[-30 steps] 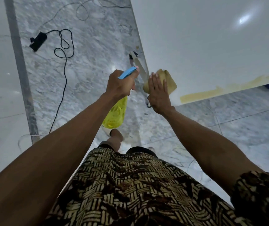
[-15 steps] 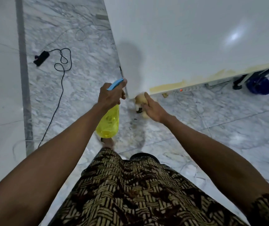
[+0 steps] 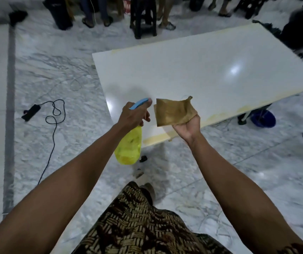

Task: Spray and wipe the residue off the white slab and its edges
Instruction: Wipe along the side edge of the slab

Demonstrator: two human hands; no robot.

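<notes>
Left hand (image 3: pixel 134 114) grips my yellow spray bottle (image 3: pixel 128 147); right hand (image 3: pixel 188 126) pinches a brown cloth (image 3: pixel 174 111), both raised over the near corner of the white slab (image 3: pixel 202 70), yellow residue (image 3: pixel 225 113) lining its near edge.

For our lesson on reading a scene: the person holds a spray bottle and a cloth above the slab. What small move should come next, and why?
Probably squeeze the trigger. The left hand grips the yellow spray bottle, nozzle aimed toward the brown cloth held up in the right hand, and yellowish residue lines the white slab along its near edge.
</notes>
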